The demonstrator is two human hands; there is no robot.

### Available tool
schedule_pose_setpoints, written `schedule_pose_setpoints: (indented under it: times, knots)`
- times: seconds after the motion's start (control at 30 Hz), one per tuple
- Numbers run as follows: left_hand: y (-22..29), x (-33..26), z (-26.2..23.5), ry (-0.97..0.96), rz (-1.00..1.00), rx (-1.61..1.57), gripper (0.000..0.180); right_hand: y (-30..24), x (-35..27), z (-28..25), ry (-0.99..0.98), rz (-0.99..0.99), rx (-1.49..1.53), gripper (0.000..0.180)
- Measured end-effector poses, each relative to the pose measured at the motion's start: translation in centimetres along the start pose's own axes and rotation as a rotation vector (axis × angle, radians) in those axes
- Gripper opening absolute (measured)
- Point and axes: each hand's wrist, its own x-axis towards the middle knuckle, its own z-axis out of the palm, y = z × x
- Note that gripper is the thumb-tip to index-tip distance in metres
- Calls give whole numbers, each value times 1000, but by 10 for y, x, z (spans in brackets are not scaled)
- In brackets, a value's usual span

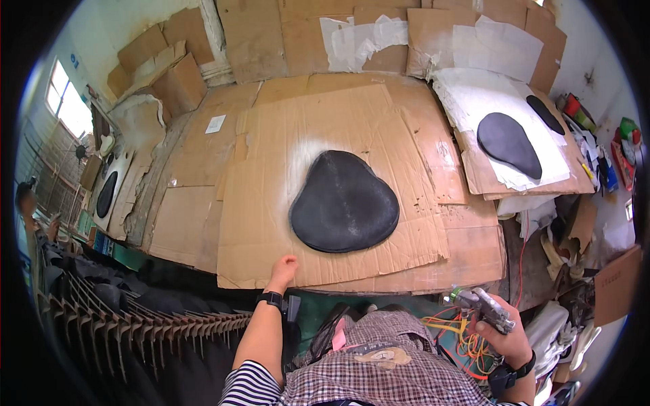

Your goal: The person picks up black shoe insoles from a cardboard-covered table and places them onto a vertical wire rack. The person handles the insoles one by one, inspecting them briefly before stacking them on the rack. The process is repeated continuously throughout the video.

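Note:
A black saddle-shaped seat piece (pixel 345 203) lies on a large flat cardboard sheet (pixel 257 223) before me. Its broad end points toward me, and a faint pale mark runs down its middle. My left hand (pixel 284 269) is over the sheet's near edge, just left of the seat piece and apart from it. Its fingers look curled in, with nothing visible in them. Low on the right, away from the seat piece, my right hand (pixel 506 333) grips a metal spray gun (pixel 486 310) whose front end points left.
On a white-covered board (pixel 467 101) at right lie two more black seat pieces (pixel 509 143) (pixel 545 115). A rack of wooden rods (pixel 156 323) with dark pieces stands lower left. A person (pixel 28 203) is at the far left. Orange and yellow hoses (pixel 467 345) hang beside my apron.

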Motion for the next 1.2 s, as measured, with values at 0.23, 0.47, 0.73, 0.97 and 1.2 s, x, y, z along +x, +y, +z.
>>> schedule_pose_setpoints:
  times: [0.23,0.47,0.73,0.97,1.2]
  knots:
    - [21,43,19,268,122,184,23,-5,35,5,90,-137,239,51]
    - [74,38,42,338,66,351,30,20,21,-14,55,-56,123,50]
    - [97,33,55,406,10,456,27,29,10,-25,67,-30,128,60]
    - [97,49,56,395,-56,316,8,27,28,-13,315,-45,235,62]
    - [95,46,65,347,-222,-525,25,42,19,-21,26,-36,167,58]
